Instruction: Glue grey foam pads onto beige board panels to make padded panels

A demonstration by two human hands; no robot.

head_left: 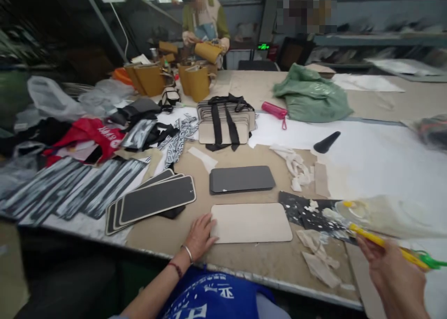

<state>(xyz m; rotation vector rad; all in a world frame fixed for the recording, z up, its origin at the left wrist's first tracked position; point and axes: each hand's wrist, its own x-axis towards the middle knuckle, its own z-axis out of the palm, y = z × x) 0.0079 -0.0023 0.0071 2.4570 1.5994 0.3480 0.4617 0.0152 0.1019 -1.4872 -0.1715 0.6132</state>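
A beige rounded rectangular panel [252, 223] lies flat at the front of the table. My left hand [200, 235] rests at its left edge, fingers stretched out, the fingertips touching it. My right hand [394, 268] is closed around a yellow-handled brush [375, 237] with a green end. The brush's head points left and is over a dark, glue-spattered strip [300, 212], where pale paste hides its shape. Beyond the panel lie stacked dark grey panels [242, 178]. To the left are several overlapping black panels with beige borders [159, 200].
Glue-streaked dark strips [73, 186] cover the left side. Behind are a strapped stack of beige panels [223, 130], a pink pouch [274, 109], a green plastic bag [312, 98] and a black tapered piece [327, 142]. A person [206, 25] handles mustard bags across the table.
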